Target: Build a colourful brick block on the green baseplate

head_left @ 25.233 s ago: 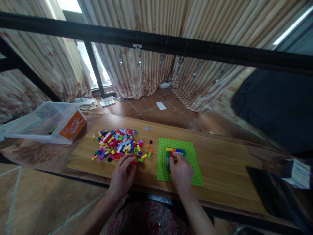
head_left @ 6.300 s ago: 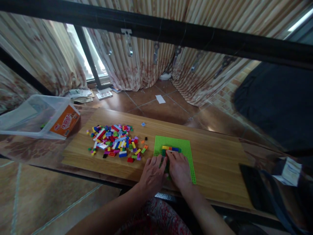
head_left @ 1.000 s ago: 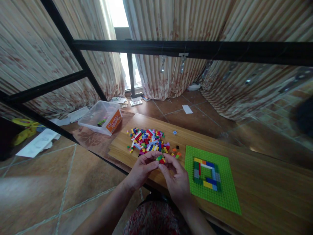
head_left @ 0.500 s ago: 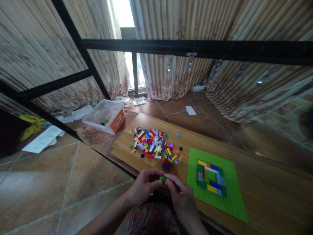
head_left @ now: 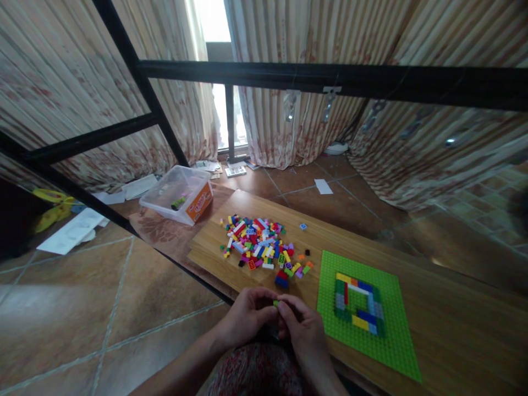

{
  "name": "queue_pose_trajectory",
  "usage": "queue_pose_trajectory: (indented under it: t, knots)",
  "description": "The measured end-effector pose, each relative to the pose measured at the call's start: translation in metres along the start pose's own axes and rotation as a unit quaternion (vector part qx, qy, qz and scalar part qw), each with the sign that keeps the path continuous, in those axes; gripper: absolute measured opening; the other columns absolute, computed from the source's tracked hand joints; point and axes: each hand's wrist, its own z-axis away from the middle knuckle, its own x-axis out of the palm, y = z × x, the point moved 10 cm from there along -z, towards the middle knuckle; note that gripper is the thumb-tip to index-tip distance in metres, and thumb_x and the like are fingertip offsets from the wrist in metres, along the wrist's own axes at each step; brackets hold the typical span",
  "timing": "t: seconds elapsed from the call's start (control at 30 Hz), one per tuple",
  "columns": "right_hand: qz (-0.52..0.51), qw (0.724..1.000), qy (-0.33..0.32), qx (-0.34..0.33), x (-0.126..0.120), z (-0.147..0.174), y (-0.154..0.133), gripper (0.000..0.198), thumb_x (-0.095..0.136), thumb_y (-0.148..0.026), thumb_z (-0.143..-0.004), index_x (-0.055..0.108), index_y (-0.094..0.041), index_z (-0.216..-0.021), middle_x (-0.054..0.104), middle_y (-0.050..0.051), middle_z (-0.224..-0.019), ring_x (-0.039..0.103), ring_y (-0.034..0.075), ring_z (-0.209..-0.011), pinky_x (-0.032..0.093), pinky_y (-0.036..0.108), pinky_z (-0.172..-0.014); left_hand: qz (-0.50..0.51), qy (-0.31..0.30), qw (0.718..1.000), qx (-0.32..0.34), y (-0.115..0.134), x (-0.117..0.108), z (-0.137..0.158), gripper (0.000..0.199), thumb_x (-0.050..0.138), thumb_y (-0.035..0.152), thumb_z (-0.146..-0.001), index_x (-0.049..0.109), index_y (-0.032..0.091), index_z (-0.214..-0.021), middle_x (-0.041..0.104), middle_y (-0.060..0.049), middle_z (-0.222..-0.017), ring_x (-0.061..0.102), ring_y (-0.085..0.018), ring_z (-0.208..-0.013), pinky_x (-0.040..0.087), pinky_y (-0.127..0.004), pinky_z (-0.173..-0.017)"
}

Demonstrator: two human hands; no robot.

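Note:
My left hand (head_left: 246,314) and my right hand (head_left: 304,329) meet at the table's front edge, fingertips closed around a small green toy brick (head_left: 276,303). Most of the brick is hidden by the fingers. Just beyond them lies a joined red and blue brick block (head_left: 282,281). A loose pile of colourful bricks (head_left: 264,248) spreads behind it. To the right of my right hand is a green baseplate (head_left: 330,269), which carries a square ring of multicoloured bricks (head_left: 361,323) with an open middle.
The wooden table (head_left: 449,308) runs to the right. A clear plastic box (head_left: 165,206) with an orange label and a few pieces inside stands past its left end. A black metal frame (head_left: 247,71) crosses in front of striped curtains (head_left: 297,126). Papers (head_left: 323,186) lie on the tiled floor.
Both hands stay together, with their fingers shifted slightly around the brick. Less green shows between them, and the yellow bit seen earlier is hidden. The camera view has moved a little.

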Motion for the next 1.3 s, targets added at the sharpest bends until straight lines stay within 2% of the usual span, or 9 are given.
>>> queue_pose_trajectory:
  t: [0.17, 0.27, 0.33, 0.47, 0.63, 0.77, 0.93, 1.17, 1.3]
  knots:
    - [-0.035, 0.999, 0.008, 0.035, -0.004, -0.001, 0.004, 0.043, 0.068, -0.054, -0.07, 0.069, -0.016, -0.091, 0.057, -0.002, -0.057, 0.051, 0.01, -0.048, 0.044, 0.021, -0.041, -0.008, -0.006, 1.0, 0.008, -0.001, -0.001, -0.002, 0.024, 0.071, 0.024, -0.072, 0.067, 0.013, -0.093, 0.071, -0.005, -0.075, 0.064, -0.015, -0.066, 0.049, -0.026, -0.066]
    - [0.027, 0.998, 0.049, 0.001, -0.021, -0.011, -0.007, 0.044, 0.062, -0.054, -0.076, 0.067, -0.017, -0.098, 0.061, 0.0, -0.064, 0.055, 0.013, -0.053, 0.049, 0.026, -0.049, -0.096, 0.052, 0.991, 0.074, 0.014, -0.016, -0.005, 0.023, 0.067, 0.023, -0.075, 0.066, 0.014, -0.096, 0.07, -0.005, -0.082, 0.064, -0.017, -0.073, 0.05, -0.027, -0.068]
    - [0.128, 0.986, 0.092, -0.058, -0.036, -0.019, -0.022, 0.042, 0.057, -0.052, -0.08, 0.067, -0.018, -0.101, 0.065, 0.004, -0.074, 0.06, 0.016, -0.062, 0.051, 0.031, -0.059, -0.208, 0.105, 0.963, 0.137, 0.031, -0.026, -0.007, 0.022, 0.065, 0.02, -0.076, 0.066, 0.016, -0.098, 0.069, -0.006, -0.09, 0.064, -0.018, -0.08, 0.05, -0.029, -0.073]
    - [0.325, 0.918, 0.132, -0.186, -0.04, -0.03, -0.048, 0.033, 0.052, -0.041, -0.084, 0.069, -0.016, -0.1, 0.068, 0.01, -0.094, 0.063, 0.023, -0.085, 0.049, 0.039, -0.08, -0.404, 0.145, 0.872, 0.234, 0.053, -0.025, -0.013, 0.032, 0.057, 0.008, -0.076, 0.066, 0.02, -0.104, 0.064, -0.007, -0.108, 0.062, -0.02, -0.097, 0.05, -0.033, -0.087]
    - [0.379, 0.884, 0.124, -0.245, -0.027, -0.03, -0.053, 0.032, 0.048, -0.029, -0.087, 0.067, -0.015, -0.108, 0.068, 0.011, -0.096, 0.063, 0.022, -0.089, 0.049, 0.037, -0.081, -0.5, 0.17, 0.806, 0.265, 0.051, -0.021, -0.023, 0.037, 0.051, 0.006, -0.08, 0.062, 0.02, -0.112, 0.06, -0.008, -0.112, 0.063, -0.019, -0.099, 0.052, -0.034, -0.089]
    - [0.364, 0.881, 0.106, -0.282, -0.021, -0.025, -0.058, 0.031, 0.05, -0.026, -0.086, 0.065, -0.017, -0.111, 0.066, 0.011, -0.105, 0.061, 0.022, -0.099, 0.049, 0.037, -0.088, -0.508, 0.169, 0.799, 0.274, 0.051, -0.017, -0.023, 0.045, 0.051, 0.005, -0.08, 0.057, 0.021, -0.122, 0.056, -0.009, -0.119, 0.061, -0.019, -0.104, 0.052, -0.034, -0.092]
    - [0.349, 0.883, 0.107, -0.296, -0.026, -0.022, -0.063, 0.032, 0.049, -0.027, -0.088, 0.063, -0.017, -0.115, 0.063, 0.011, -0.11, 0.063, 0.018, -0.088, 0.052, 0.036, -0.083, -0.481, 0.175, 0.806, 0.297, 0.056, -0.021, -0.01, 0.043, 0.05, 0.007, -0.083, 0.054, 0.021, -0.124, 0.055, -0.01, -0.121, 0.059, -0.019, -0.108, 0.051, -0.033, -0.093]
    - [0.373, 0.852, 0.129, -0.345, -0.027, -0.012, -0.069, 0.025, 0.049, -0.029, -0.089, 0.067, -0.018, -0.103, 0.065, 0.01, -0.108, 0.06, 0.021, -0.1, 0.048, 0.039, -0.091, -0.472, 0.349, 0.764, 0.269, 0.082, -0.092, 0.004, 0.045, 0.059, 0.02, -0.082, 0.051, 0.02, -0.126, 0.052, -0.01, -0.124, 0.059, -0.022, -0.107, 0.051, -0.038, -0.092]
    - [0.37, 0.853, 0.114, -0.349, -0.02, -0.011, -0.066, 0.024, 0.049, -0.029, -0.09, 0.068, -0.019, -0.101, 0.065, 0.01, -0.109, 0.06, 0.021, -0.101, 0.047, 0.038, -0.091, -0.535, 0.309, 0.743, 0.257, 0.089, -0.107, -0.015, 0.043, 0.062, 0.019, -0.079, 0.056, 0.018, -0.121, 0.053, -0.011, -0.122, 0.056, -0.025, -0.112, 0.047, -0.042, -0.098]
